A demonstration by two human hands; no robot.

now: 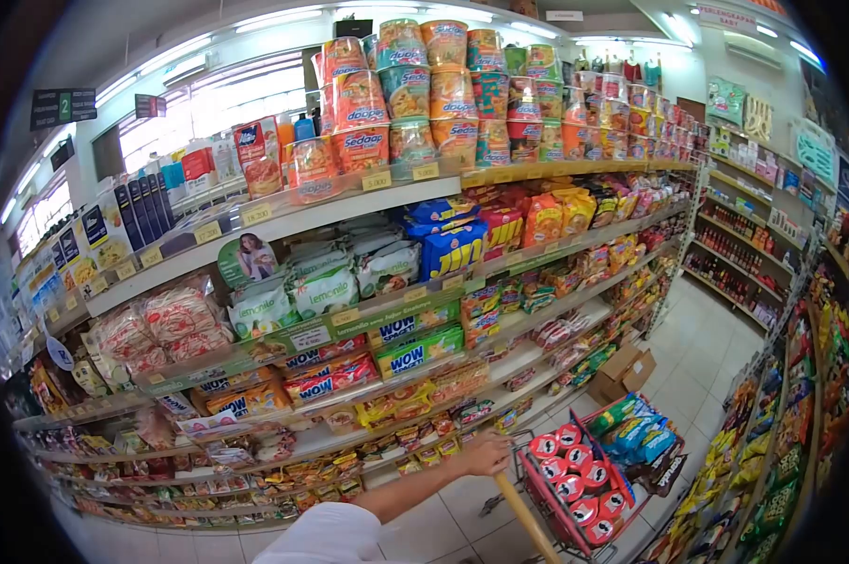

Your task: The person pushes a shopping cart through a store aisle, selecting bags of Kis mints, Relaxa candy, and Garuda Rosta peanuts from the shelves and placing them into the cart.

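My left hand (486, 454) is wrapped round the upper end of the yellow handlebar (526, 517) of a shopping cart (528, 498), with a white sleeve on that arm. Inside the cart are several red packages (575, 475) with a round white-and-black print. Behind them lie blue snack bags (639, 438), a green bag (615, 414) and a dark brown bag (667, 470). My right hand is out of view.
A long shelf holds stacked noodle cups (361, 101), green-and-white Lemonilo packs (326, 287) and Wow Spageti packs (420, 350). An open cardboard box (622, 374) sits on the aisle floor past the cart. Snack bags (772, 479) line the right-hand shelf.
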